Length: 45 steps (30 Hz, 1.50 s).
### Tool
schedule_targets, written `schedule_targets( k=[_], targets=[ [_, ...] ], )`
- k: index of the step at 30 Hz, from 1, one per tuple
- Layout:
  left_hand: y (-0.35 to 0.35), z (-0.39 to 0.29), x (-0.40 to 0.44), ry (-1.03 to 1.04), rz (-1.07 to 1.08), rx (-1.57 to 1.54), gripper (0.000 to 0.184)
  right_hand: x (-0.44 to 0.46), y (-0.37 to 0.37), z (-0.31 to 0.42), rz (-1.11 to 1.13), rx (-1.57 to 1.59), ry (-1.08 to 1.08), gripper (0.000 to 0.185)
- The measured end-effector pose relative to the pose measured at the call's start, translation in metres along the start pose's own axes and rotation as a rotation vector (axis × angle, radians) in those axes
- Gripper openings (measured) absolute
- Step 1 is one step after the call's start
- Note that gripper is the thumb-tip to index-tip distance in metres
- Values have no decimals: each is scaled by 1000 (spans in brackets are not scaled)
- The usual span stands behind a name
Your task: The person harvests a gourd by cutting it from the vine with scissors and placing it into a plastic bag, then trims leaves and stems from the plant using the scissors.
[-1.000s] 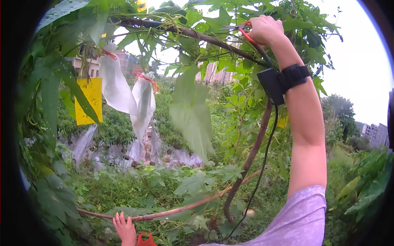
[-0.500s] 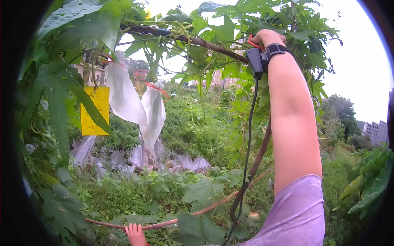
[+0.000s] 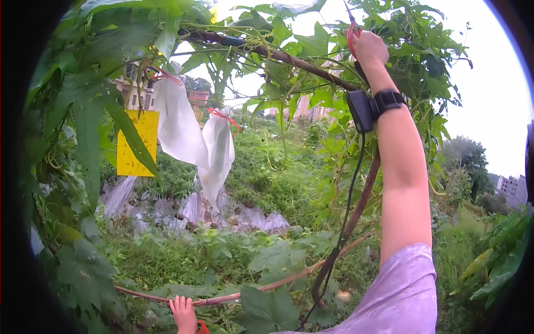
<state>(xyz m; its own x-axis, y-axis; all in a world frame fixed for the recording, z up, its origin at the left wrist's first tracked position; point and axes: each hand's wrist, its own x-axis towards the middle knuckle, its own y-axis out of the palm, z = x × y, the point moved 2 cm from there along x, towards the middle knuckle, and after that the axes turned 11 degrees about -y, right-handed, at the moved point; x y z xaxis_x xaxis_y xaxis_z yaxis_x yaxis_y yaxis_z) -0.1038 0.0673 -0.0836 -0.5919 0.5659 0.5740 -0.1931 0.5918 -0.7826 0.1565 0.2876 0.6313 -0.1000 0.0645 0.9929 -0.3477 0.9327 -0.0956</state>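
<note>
High at the upper right, my right hand (image 3: 371,49) is raised among the leaves, closed around red-handled scissors (image 3: 352,40) with the dark blades pointing up. The blade tips are hard to make out against leaves and sky. Down at the bottom, my left hand (image 3: 183,313) has its fingers hooked over a thin brown pole (image 3: 222,299). Something red (image 3: 203,327) shows beside that wrist. Left of centre, two white bags (image 3: 181,119) tied with red ties hang from the vines.
A brown overhead pole (image 3: 303,65) carries climbing vines, and a curved pole (image 3: 356,209) descends from it. A yellow sheet (image 3: 137,143) hangs at the left. My right wrist wears a black strapped device (image 3: 361,110) with a dangling cable (image 3: 347,214). Plants and plastic sheeting (image 3: 192,209) lie beyond.
My right hand has risen with the scissors, whose blades now show above the fist. My left hand stays on the pole, and more red shows by its wrist. The view has shifted slightly.
</note>
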Motion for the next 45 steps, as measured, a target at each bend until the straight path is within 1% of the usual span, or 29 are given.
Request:
schedule_targets(
  k=[3, 5, 6, 8, 10, 12, 15, 17, 19, 20, 21, 22, 24, 25, 27, 28, 30, 31, 33, 34, 35, 36, 37, 38, 39, 40, 42, 43, 45],
  targets=[
    [7, 1, 0, 0, -90, -45, 28, -46, -22, 7, -118, 88, -204, 48],
    [11, 2, -4, -43, -105, -120, 26, -73, -25, 12, -101, 520, -218, 43],
    [9, 2, -5, -41, -99, -138, 27, -77, -24, 15, -108, 535, -216, 43],
    [11, 0, -4, -56, -97, -157, 27, -80, -19, 28, -62, 1008, -192, 36],
    [13, 1, 2, -53, -66, -186, 27, -90, -32, 50, -125, 984, -256, 27],
    [10, 6, 0, -80, -33, -186, 31, -103, -24, 67, -148, 1437, -255, 20],
    [8, 4, 2, -74, -42, -162, 30, -163, -17, 92, -2, 1450, -337, 7],
    [8, 3, 4, -49, -57, -159, 28, -223, -26, 109, 202, 1615, -323, 6],
    [5, 5, 9, -40, -55, -133, 30, -285, -35, 126, 539, 1779, -262, 8],
    [-2, 5, 8, -19, -54, -118, 32, -313, -38, 136, 593, 1767, -355, 7],
    [-15, 1, 7, -25, -64, -123, 41, -343, -31, 151, 630, 1817, -420, 6],
    [-27, -8, 4, -36, -70, -130, 50, -367, -35, 161, 803, 1783, -423, 8],
    [-53, -31, -7, -211, -41, -520, 71, -415, -24, 180, 1039, 1703, -507, 9],
    [-69, -43, -13, -263, 25, -864, 75, -445, -15, 189, 1156, 1731, -517, 9],
    [-82, -57, -34, -381, 250, -1695, 81, -488, -29, 196, 1525, 1922, -294, 8],
    [-89, -60, -45, -519, 386, -1848, 78, -506, -35, 200, 1743, 1984, -278, 9],
    [-102, -61, -67, -451, 420, -1544, 57, -523, -60, 205, 1934, 2103, -356, 11],
    [-102, -57, -80, -476, 406, -1532, 57, -521, -70, 209, 1951, 2120, -370, 11],
    [-104, -47, -108, -430, 374, -1274, 24, -514, -87, 215, 1780, 1926, -717, 15],
    [-100, -30, -124, -532, 304, -1150, 18, -515, -80, 226, 1455, 2142, -719, 18],
    [-99, -11, -140, -632, 235, -1024, 18, -499, -81, 233, 1350, 2068, -706, 21],
    [-123, -1, -147, -789, 157, -1050, 17, -476, -85, 235, 1363, 1974, -576, 22],
    [-93, 36, -171, -900, -8, -1110, 13, -467, -70, 249, 1109, 2026, -566, 27],
    [-111, 46, -179, -990, -166, -1154, 11, -442, -75, 255, 1056, 1880, -589, 30],
    [-128, 54, -184, -1001, -290, -1279, 10, -425, -68, 268, 1006, 1833, -580, 35],
    [-128, 72, -196, -965, -356, -1185, 10, -409, -72, 278, 1030, 1986, -391, 39],
    [-124, 106, -220, -992, -212, -913, 19, -378, -63, 307, 907, 1922, -318, 47],
    [-119, 112, -231, -996, -213, -907, 19, -362, -57, 322, 855, 1854, -318, 51],
    [-114, 121, -245, -942, -239, -518, 31, -333, -45, 355, 780, 1811, -165, 54]
  ],
)
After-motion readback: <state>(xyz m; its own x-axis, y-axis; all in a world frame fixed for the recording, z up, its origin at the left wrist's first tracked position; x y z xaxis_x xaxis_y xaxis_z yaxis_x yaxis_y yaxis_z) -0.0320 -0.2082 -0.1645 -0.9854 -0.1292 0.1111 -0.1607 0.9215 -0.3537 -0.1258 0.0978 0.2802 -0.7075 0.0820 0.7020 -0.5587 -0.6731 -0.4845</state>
